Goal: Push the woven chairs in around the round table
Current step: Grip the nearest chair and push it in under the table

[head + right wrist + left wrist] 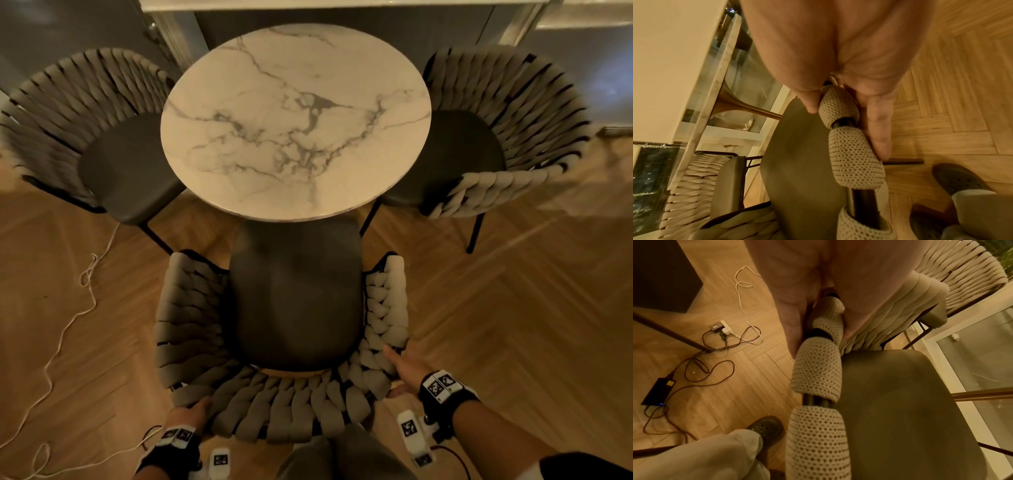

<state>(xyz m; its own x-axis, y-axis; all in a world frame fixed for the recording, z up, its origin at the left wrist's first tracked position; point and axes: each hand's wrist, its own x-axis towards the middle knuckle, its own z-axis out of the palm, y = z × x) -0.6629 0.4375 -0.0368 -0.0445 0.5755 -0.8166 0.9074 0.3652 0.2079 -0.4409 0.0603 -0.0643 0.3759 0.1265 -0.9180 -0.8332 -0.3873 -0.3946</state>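
The round marble worktop [296, 120] stands in the middle of the head view with 3 woven chairs around it. The near chair [284, 342] sits at 6 o'clock of the worktop, its dark seat reaching just under the worktop's edge while its woven back curves toward the person. The left hand [191, 413] grips the back rail at the chair's 7 o'clock corner, fingers and thumb curled round the woven rail [816, 373]. The right hand [407, 368] holds the rail at the chair's 4 o'clock corner, thumb on the inner side and fingers [879, 129] lying along the outer side. A second chair [85, 137] stands at 9 o'clock of the worktop and a third chair [496, 137] at 3 o'clock, both with seats partly under the worktop. A pale cable [68, 325] trails over the wooden floor [513, 308] at 8 o'clock.
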